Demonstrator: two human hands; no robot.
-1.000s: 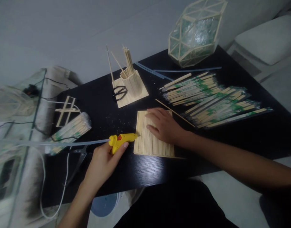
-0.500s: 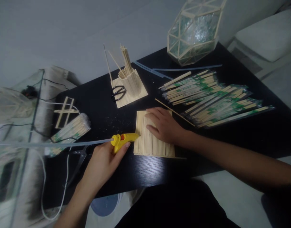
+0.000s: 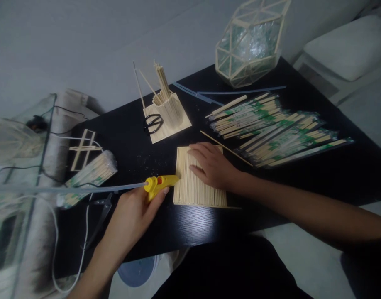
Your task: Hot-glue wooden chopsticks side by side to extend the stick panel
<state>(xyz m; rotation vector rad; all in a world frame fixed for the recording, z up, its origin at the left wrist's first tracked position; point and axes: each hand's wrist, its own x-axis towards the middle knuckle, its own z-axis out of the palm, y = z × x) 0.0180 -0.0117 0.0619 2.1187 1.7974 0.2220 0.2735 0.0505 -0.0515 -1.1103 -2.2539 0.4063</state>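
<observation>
The panel (image 3: 206, 195) lies flat near the bench's (image 3: 193, 228) front edge. Our right hand (image 3: 211, 164), loosely spread, rests on it, gripping nothing; our left hand (image 3: 134, 209) wraps the glue gun (image 3: 156, 185), nozzle (image 3: 177, 179) at the panel's side. We should press evenly and guide the nozzle steadily.

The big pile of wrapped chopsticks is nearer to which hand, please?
The right: the right hand rests on the stick panel, left of the pile; the left hand, farther left, holds the glue gun.
</observation>
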